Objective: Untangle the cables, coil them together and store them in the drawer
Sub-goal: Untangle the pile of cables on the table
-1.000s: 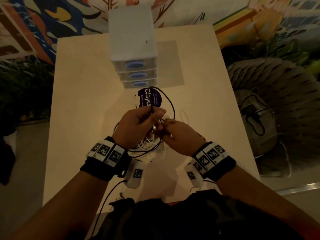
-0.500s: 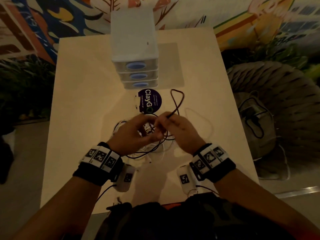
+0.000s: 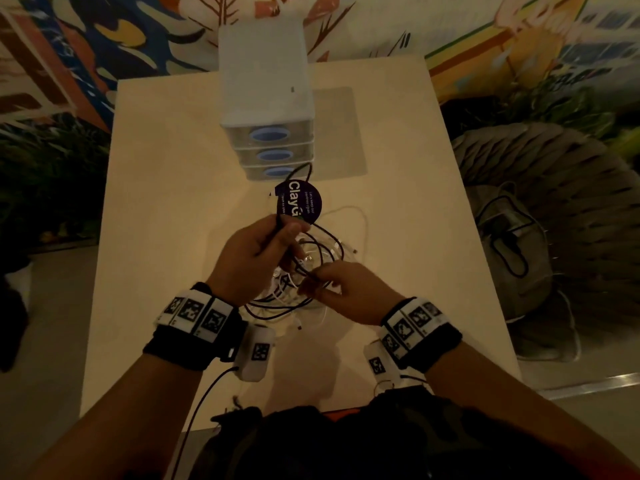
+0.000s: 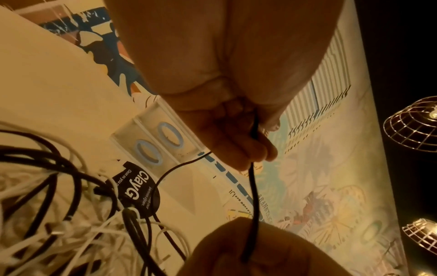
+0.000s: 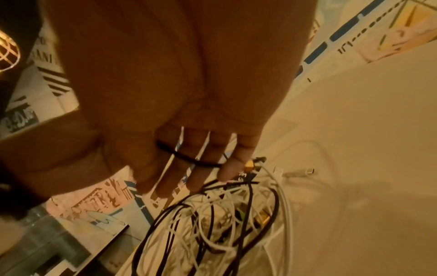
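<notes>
A tangle of white and black cables [image 3: 277, 301] lies on the beige table [image 3: 166, 209] between my hands; it also shows in the wrist views [image 4: 71, 214] [image 5: 224, 224]. My left hand [image 3: 287, 230] grips one black cable [image 4: 252, 196] in curled fingers [image 4: 238, 149]; its free end arcs toward the drawer unit. My right hand [image 3: 311, 282] pinches a black strand just above the pile, and that strand [image 5: 189, 158] crosses its fingers. The white three-drawer unit [image 3: 265, 81] stands at the table's back with all drawers shut.
A round purple sticker [image 3: 301, 202] lies flat between the drawers and the tangle. A woven chair with a grey bag [image 3: 512, 237] stands right of the table. Plants and a painted wall surround it. Wire lamp cages [image 4: 413, 127] hang overhead.
The black loop that my right hand held out to the right now runs through my left hand, its end reaching the drawers. My right hand has drawn back toward me, to the pile.
</notes>
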### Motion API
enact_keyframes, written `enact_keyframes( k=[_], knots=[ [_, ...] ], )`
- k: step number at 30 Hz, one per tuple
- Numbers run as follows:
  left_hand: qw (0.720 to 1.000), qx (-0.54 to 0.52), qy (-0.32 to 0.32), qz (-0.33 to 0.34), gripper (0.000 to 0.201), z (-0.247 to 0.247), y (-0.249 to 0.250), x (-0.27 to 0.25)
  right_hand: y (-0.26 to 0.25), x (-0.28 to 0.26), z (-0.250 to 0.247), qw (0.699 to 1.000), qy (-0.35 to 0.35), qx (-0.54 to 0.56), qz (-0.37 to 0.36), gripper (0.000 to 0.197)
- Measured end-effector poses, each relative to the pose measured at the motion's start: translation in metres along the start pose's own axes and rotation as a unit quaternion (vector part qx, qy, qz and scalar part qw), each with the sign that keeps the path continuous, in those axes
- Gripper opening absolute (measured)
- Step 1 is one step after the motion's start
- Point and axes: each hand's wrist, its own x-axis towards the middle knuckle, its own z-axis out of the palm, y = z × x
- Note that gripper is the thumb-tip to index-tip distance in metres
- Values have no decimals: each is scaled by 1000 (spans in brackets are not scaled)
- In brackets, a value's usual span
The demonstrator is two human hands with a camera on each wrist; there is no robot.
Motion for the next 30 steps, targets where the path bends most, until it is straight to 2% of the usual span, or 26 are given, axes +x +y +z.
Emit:
enact_keyframes(
  k=[2, 4, 6, 8, 10, 14, 16, 19, 21, 23, 27, 30],
  knots=[
    [1000, 12, -14, -1, 21, -1, -6, -2, -2, -2, 5, 999, 43, 2, -5, 25],
    [996, 72, -47, 3, 30, -1, -14, -5, -5, -4, 7, 997, 70, -2, -30, 28],
    [992, 111, -68, 7, 25, 0, -19, -8, -6, -5, 6, 996, 71, -8, -53, 27],
    [992, 112, -59, 6, 27, 1, -19, -9, -2, -5, 4, 995, 72, -13, -71, 31],
    [995, 95, -38, 0, 29, 1, -15, -10, 7, -7, 2, 991, 109, -14, -76, 33],
    [996, 82, 31, 6, 28, -9, -7, -8, 31, -16, -4, 982, 181, -36, -28, 20],
    [994, 93, 60, 14, 29, -18, -6, -7, 44, -19, -6, 983, 176, -44, 12, 27],
    [991, 116, 67, 23, 29, -28, -8, -6, 57, -12, -11, 977, 164, -17, 137, 50],
    [990, 124, 59, 33, 28, -29, -6, -6, 59, 0, -17, 955, 170, 30, 241, 54],
    [991, 119, 39, 35, 27, -27, -3, -8, 62, 15, -23, 938, 148, 97, 299, 51],
    [992, 119, -19, 39, 26, -21, 4, -13, 67, 33, -29, 931, 91, 192, 296, 24],
    [990, 126, -46, 45, 23, -19, 6, -16, 67, 28, -31, 905, 113, 299, 281, 18]
  ],
)
